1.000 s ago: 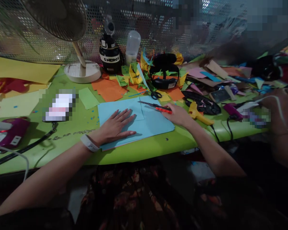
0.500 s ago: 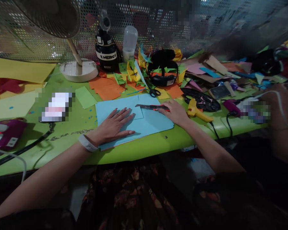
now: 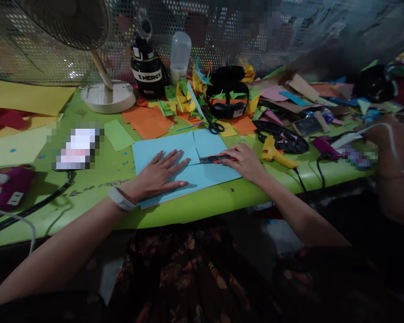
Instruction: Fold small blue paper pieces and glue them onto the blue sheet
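Note:
Light-blue paper lies in sheets near the front edge of the green table. My left hand rests flat on it, fingers spread, pressing on a smaller top piece whose right edge shows beyond the fingertips. In my right hand is a utility knife with a black and red body, held low over the paper. Its tip is at the lower right corner of the top piece. Whether the blade is in the paper I cannot make out.
Behind the paper lie scissors, orange paper and an open black case. A yellow glue gun is on the right, near another person's arm. A fan, black bottle and phone stand or lie left.
My right hand has drawn the utility knife toward me, down along the right edge of the top piece of blue paper. My left hand has stayed in place on the paper.

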A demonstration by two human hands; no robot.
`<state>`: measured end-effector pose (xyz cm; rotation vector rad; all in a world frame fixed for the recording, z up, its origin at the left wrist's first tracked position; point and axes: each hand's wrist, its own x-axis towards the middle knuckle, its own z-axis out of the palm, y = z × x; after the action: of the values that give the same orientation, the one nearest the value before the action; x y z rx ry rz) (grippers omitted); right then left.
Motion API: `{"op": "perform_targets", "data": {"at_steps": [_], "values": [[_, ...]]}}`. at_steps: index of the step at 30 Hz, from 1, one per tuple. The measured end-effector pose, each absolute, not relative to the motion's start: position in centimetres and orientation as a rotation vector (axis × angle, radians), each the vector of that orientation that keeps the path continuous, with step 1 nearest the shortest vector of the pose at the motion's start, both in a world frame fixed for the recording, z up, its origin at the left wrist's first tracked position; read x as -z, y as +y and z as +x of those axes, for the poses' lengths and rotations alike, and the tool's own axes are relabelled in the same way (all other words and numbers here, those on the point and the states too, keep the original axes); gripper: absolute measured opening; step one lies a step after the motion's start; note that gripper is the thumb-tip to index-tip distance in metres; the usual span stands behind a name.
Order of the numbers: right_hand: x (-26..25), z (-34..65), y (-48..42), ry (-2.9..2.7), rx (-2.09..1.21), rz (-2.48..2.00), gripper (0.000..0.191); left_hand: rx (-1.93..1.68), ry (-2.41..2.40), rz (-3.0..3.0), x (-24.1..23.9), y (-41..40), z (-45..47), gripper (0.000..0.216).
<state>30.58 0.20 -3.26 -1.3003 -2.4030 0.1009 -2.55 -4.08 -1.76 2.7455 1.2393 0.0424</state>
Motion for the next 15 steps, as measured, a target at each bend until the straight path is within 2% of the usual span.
{"op": "perform_targets", "data": {"at_steps": [15], "values": [[3.19,31.10,-0.47,-2.396,-0.156,-1.261,0.050,-0.027,1.247,2.749,1.77,-4.02,-2.71,0.079]]}}
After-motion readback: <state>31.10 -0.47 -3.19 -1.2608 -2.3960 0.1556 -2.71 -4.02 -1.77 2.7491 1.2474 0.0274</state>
